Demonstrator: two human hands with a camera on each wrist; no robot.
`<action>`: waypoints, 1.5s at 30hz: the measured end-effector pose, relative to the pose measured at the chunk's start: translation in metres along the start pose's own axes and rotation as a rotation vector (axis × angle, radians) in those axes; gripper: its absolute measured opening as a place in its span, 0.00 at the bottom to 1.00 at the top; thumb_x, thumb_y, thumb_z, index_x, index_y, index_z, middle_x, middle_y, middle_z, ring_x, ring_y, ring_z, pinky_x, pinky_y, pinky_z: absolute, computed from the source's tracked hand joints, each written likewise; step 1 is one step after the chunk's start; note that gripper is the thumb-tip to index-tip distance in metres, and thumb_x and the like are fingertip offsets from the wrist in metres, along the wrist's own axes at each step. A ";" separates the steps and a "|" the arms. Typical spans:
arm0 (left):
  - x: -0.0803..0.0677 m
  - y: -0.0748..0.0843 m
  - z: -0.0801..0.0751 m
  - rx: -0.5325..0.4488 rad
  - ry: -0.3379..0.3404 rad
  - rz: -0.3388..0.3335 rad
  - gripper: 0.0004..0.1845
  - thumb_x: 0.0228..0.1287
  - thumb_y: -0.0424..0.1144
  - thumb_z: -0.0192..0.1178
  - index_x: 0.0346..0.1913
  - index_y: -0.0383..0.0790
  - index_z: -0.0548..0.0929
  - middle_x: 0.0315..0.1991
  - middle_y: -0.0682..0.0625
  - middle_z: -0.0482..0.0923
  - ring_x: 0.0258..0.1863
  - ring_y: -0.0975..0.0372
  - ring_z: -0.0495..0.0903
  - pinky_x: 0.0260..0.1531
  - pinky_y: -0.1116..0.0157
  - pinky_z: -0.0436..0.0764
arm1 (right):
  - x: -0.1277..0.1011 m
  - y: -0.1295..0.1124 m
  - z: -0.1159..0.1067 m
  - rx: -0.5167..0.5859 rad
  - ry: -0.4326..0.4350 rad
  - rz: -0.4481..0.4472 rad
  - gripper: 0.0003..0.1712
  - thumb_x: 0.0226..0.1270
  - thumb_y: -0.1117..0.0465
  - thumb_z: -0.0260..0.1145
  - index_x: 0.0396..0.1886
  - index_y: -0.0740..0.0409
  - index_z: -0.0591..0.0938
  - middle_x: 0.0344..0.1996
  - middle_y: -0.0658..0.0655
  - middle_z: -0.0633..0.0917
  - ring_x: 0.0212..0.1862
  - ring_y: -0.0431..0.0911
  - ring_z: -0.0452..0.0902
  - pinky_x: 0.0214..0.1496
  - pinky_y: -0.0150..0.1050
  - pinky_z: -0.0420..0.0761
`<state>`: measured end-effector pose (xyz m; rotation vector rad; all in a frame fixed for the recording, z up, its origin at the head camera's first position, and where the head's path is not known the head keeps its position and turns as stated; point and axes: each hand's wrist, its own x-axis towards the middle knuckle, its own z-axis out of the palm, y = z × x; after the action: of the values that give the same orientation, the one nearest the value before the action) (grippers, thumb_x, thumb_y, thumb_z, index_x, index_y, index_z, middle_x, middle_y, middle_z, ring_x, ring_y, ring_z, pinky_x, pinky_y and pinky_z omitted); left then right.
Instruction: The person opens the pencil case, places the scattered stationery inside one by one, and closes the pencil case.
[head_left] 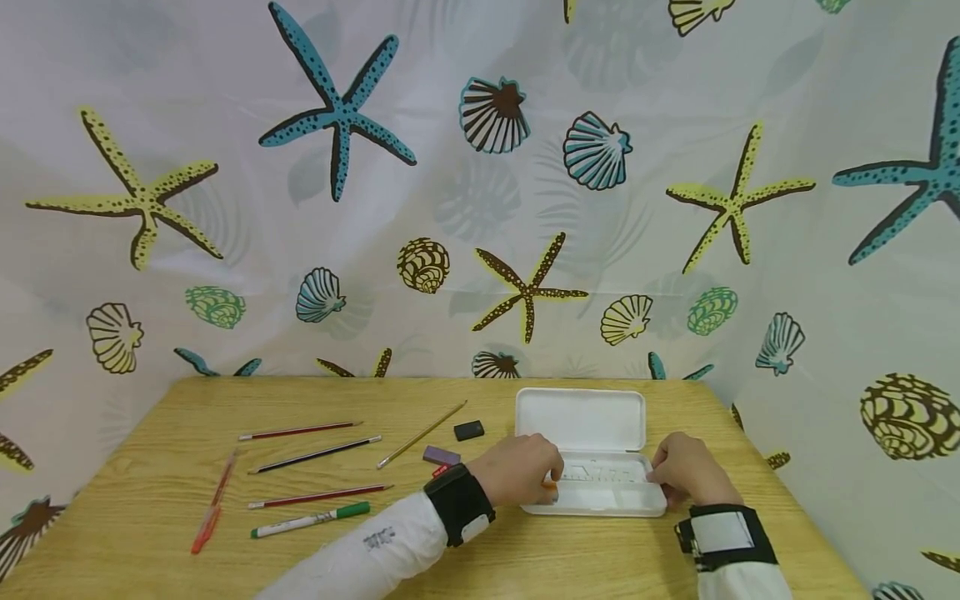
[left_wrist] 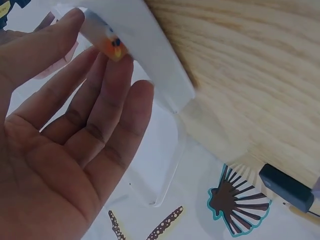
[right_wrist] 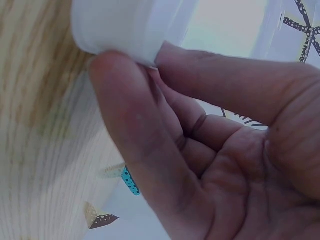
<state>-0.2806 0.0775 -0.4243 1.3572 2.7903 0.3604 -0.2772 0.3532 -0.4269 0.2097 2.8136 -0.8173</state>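
A white pencil case (head_left: 639, 500) lies on the table with its lid (head_left: 581, 419) raised at the back. My left hand (head_left: 521, 468) reaches over the case's left end. Its thumb and fingertips pinch a small block with an orange printed end (left_wrist: 116, 49), just inside the case wall; the fingers partly hide it. At the other end, my right hand (head_left: 688, 468) grips the case's corner. In the right wrist view, the thumb lies on the rim and the index fingertip (right_wrist: 115, 67) presses against the outer side.
Left of the case lie a black eraser (head_left: 468, 430), a purple block (head_left: 441, 456) and a small red item (head_left: 440, 471). Farther left are several pencils (head_left: 315, 454), a green-capped marker (head_left: 311, 520) and a red pen (head_left: 213, 510). A patterned curtain (head_left: 450, 200) hangs behind the table.
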 end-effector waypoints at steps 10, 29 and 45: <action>-0.001 -0.001 0.002 -0.024 0.018 0.016 0.19 0.63 0.39 0.74 0.20 0.48 0.75 0.18 0.61 0.68 0.21 0.71 0.67 0.22 0.75 0.65 | 0.001 0.000 0.000 0.022 -0.003 0.002 0.06 0.64 0.74 0.70 0.29 0.68 0.80 0.23 0.60 0.80 0.23 0.48 0.79 0.26 0.38 0.81; -0.002 0.002 0.004 0.013 -0.005 0.020 0.19 0.63 0.40 0.75 0.18 0.48 0.77 0.19 0.61 0.70 0.20 0.71 0.67 0.23 0.75 0.66 | 0.000 -0.001 0.000 0.014 -0.006 0.011 0.06 0.65 0.73 0.70 0.30 0.68 0.80 0.24 0.60 0.79 0.24 0.49 0.79 0.26 0.38 0.81; -0.004 0.002 0.001 0.022 -0.004 0.024 0.16 0.64 0.40 0.74 0.20 0.48 0.80 0.19 0.62 0.71 0.21 0.71 0.67 0.23 0.76 0.66 | 0.000 -0.003 0.000 0.000 -0.007 0.014 0.06 0.65 0.72 0.70 0.31 0.68 0.80 0.25 0.59 0.80 0.24 0.49 0.79 0.27 0.39 0.80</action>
<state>-0.2763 0.0754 -0.4256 1.3950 2.7855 0.3278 -0.2781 0.3511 -0.4254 0.2258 2.8021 -0.8131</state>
